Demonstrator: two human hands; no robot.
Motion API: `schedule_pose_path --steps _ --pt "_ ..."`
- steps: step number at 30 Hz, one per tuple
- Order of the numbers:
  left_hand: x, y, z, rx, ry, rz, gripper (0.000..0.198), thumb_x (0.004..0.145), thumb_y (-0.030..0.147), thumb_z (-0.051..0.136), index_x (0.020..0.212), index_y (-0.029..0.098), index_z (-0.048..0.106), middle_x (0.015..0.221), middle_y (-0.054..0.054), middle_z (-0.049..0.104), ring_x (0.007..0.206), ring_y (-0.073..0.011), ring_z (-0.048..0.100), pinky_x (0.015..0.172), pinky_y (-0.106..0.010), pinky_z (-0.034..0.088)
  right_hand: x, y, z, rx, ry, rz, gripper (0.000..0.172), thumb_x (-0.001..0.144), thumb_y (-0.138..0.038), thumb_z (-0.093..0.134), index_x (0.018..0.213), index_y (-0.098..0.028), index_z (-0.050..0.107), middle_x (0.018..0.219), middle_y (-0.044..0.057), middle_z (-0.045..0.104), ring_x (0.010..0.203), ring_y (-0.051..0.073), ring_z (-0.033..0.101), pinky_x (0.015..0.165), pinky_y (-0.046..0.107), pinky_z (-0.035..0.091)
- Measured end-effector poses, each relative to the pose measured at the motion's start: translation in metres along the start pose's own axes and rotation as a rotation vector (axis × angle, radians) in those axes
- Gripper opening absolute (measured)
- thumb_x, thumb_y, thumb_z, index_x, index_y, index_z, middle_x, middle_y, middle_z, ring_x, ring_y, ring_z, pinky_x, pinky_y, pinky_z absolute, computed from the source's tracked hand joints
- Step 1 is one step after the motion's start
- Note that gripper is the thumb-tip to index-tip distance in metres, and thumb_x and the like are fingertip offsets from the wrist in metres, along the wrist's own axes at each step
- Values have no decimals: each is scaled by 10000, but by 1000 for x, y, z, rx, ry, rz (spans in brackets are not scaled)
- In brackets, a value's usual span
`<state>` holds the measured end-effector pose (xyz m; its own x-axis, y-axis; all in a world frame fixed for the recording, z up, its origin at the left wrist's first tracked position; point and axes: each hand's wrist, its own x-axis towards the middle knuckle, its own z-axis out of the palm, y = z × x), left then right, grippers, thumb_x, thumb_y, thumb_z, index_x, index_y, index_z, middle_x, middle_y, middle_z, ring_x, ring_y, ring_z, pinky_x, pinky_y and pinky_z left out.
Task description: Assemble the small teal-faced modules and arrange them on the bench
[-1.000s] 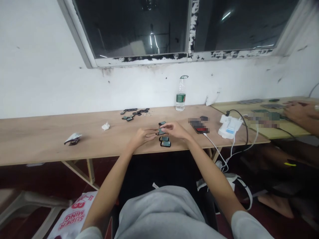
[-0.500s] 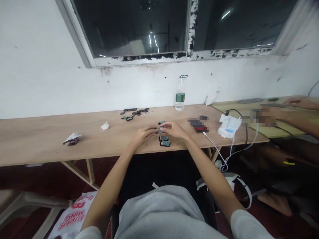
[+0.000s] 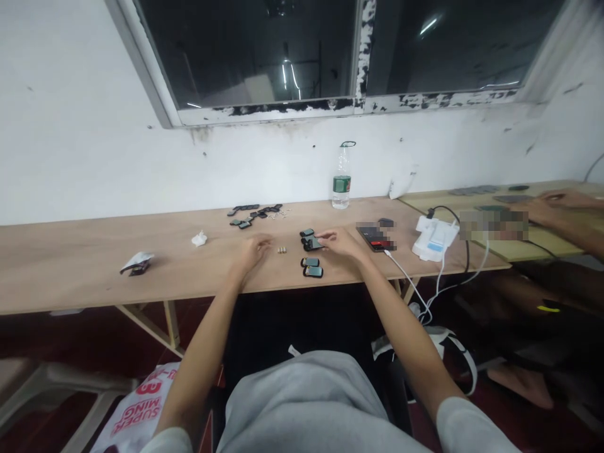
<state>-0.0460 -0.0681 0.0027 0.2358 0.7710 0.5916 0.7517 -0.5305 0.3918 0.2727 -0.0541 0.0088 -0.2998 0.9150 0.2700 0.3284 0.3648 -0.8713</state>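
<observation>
4 small black-framed screen modules (image 3: 311, 242) lie near the middle of the wooden table (image 3: 70, 277) in a short column: 2 at the top, very close together, and 2 just below them. The right hand (image 3: 342, 244) reaches them from the right side, and its fingertips (image 3: 321, 238) are on the upper pair, but it cannot be told if they pinch a module or only rest on it. The main change is that the 2 hands, so close together over these modules a moment ago, are now well apart. The left hand (image 3: 252, 251) has moved back to the left and lies half curled on the table; the view does not show if it holds something small. Between the hands, 3 tiny cylinders (image 3: 282, 250) now lie in a row, and they were not visible before. Farther left are a loose group of dark parts (image 3: 255, 215), a crumpled tissue (image 3: 199, 239) and a torn wrapper (image 3: 136, 262). To the right are a blurred phone (image 3: 376, 238), a white charger (image 3: 436, 239) and a water bottle (image 3: 341, 179). At the far right, a co-worker's hand (image 3: 559, 204) works on a separate board (image 3: 557, 242).
</observation>
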Motion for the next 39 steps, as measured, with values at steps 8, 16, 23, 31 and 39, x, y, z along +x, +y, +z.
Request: schedule_pose_path --steps 8,16,23,31,39 --pt "-3 -14 13 -57 -116 -317 287 770 154 700 1045 156 782 993 -111 789 893 -280 742 794 -353 593 6 26 -2 0 -60 63 173 757 -253 792 797 -143 665 730 45 708 633 152 662 591 230 544" --pt "-1 -16 23 -62 -144 -321 305 799 198 714 1093 141 769 968 -126 790 850 -279 745 768 -357 590 2 15 4 -173 -100 36 163 836 -310 728 850 -148 714 758 56 738 654 177 695 624 239 505" --pt "-2 -14 23 -63 -146 -269 272 803 236 719 1054 149 776 1015 -125 787 840 -264 737 756 -348 587 -10 -12 0 -338 -63 5 158 864 -293 680 845 -160 763 757 71 762 757 222 703 703 269 502" --pt "-2 -10 24 -80 -162 -281 219 826 225 703 1016 158 788 1007 -108 790 828 -266 732 750 -356 580 -11 -12 9 -444 -206 -98 104 823 -268 713 801 -188 774 828 51 774 755 208 680 660 263 475" --pt "-1 0 18 -67 -124 -211 268 826 397 749 995 193 792 947 -95 792 815 -263 726 708 -343 579 -7 -4 16 -415 -258 -31 149 760 -315 789 733 -174 751 738 50 750 679 188 655 587 253 448"
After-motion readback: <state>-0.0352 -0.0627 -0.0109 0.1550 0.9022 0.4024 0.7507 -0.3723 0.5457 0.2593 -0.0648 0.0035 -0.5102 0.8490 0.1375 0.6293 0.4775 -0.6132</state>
